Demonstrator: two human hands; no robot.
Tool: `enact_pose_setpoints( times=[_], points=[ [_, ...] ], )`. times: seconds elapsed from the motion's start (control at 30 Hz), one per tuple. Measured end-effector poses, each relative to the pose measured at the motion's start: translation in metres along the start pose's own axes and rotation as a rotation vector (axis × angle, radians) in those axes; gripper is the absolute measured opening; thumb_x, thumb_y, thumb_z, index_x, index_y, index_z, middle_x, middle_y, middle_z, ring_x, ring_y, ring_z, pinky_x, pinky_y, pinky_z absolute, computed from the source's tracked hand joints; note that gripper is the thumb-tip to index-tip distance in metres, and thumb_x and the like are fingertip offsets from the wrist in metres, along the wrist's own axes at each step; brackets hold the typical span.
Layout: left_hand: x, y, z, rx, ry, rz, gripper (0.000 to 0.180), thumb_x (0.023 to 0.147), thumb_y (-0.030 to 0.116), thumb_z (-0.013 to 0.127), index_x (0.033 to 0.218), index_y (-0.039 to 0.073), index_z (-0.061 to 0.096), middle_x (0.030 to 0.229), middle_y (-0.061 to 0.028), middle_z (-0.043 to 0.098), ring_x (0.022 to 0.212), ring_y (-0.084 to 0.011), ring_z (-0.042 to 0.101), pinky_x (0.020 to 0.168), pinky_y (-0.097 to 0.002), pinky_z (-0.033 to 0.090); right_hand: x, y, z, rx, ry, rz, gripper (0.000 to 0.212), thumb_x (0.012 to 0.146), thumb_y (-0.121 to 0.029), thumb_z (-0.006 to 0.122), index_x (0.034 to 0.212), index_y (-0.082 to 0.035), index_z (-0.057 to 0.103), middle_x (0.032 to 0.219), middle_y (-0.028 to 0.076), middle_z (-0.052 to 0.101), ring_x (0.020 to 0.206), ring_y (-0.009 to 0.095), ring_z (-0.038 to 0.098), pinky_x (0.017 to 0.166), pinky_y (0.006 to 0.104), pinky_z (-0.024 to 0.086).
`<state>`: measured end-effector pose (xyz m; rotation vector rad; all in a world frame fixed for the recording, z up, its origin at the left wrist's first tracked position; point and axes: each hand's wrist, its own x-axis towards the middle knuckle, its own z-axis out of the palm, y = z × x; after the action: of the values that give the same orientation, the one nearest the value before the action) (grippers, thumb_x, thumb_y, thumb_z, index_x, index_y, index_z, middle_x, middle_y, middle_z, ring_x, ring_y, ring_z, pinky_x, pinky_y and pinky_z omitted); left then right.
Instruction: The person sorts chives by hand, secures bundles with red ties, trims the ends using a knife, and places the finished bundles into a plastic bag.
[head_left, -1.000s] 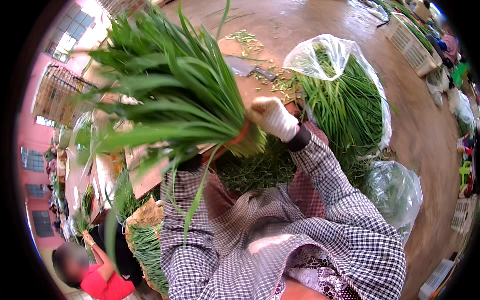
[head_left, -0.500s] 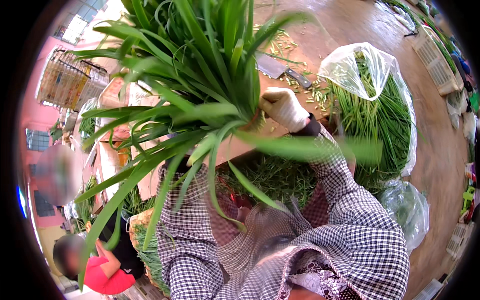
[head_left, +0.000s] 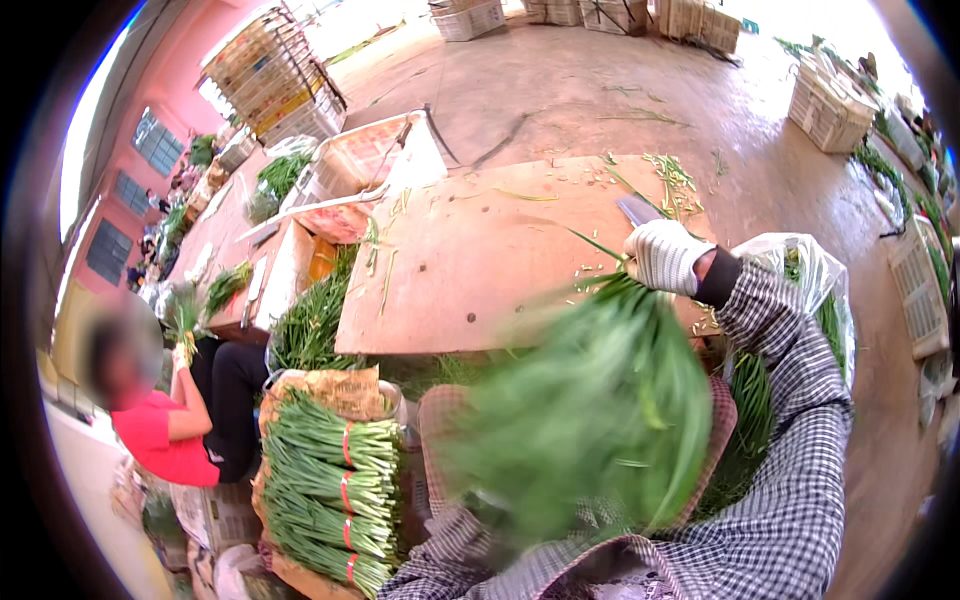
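Note:
My right hand [head_left: 668, 257], in a white knit glove, is closed round the gathered end of a large bunch of green leafy stalks [head_left: 610, 400], chive-like in look. The bunch hangs down over my lap, blurred by motion. A knife blade [head_left: 637, 209] lies on the wooden board [head_left: 450, 260] just beyond my right hand; its handle is hidden. My left sleeve [head_left: 455, 550] shows at the lower edge, but the left hand itself is not visible. Cut stalk ends [head_left: 672, 185] are scattered over the board's far right corner.
Tied green bundles with red bands [head_left: 345, 490] lie stacked at my left. A clear plastic bag of stalks [head_left: 800, 270] stands right of the board. Beyond the board's left side is a white crate [head_left: 360, 160]. A person in red [head_left: 170, 430] sits at far left holding stalks.
The bunch has swung from upright above the board down over my lap, now hanging from my right hand. The view has shifted, uncovering the board and the tied bundles.

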<state>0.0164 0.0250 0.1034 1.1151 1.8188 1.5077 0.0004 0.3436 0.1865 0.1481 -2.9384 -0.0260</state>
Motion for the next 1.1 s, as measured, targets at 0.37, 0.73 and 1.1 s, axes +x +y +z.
enact_pose_setpoints(
  times=[0.37, 0.73, 1.1],
  points=[
    [-0.039, -0.023, 0.060, -0.645, -0.385, -0.394, 0.052, 0.094, 0.024, 0.062, 0.135, -0.002, 0.045, 0.122, -0.0060, 0.056, 0.109, -0.0108, 0.052, 0.099, -0.0287, 0.042, -0.089, -0.153, -0.095, 0.828, 0.302, 0.413, 0.013, 0.083, -0.009, 0.061, 0.075, 0.002, 0.063, 0.062, 0.015, 0.053, 0.056, 0.012, 0.055, 0.052, 0.0320, 0.045],
    [-0.065, -0.123, 0.049, -1.145, -0.119, -0.737, 0.055, 0.088, 0.049, 0.059, 0.120, 0.004, 0.055, 0.106, -0.0068, 0.062, 0.093, -0.0174, 0.059, 0.083, -0.0352, 0.048, -0.090, -0.100, -0.120, 0.190, 0.207, 0.399, 0.018, 0.080, -0.012, 0.065, 0.069, 0.001, 0.062, 0.062, 0.017, 0.055, 0.059, 0.030, 0.057, 0.056, 0.0374, 0.044],
    [0.031, 0.003, -0.014, -1.753, -0.043, -0.008, 0.067, 0.089, 0.056, 0.055, 0.139, 0.012, 0.045, 0.141, -0.0076, 0.048, 0.126, -0.0264, 0.048, 0.109, -0.0489, 0.035, -0.076, -0.166, -0.055, 0.834, 0.064, 0.267, 0.015, 0.086, -0.020, 0.062, 0.089, -0.008, 0.071, 0.072, 0.014, 0.059, 0.067, 0.027, 0.061, 0.060, 0.0364, 0.048]
  ],
)
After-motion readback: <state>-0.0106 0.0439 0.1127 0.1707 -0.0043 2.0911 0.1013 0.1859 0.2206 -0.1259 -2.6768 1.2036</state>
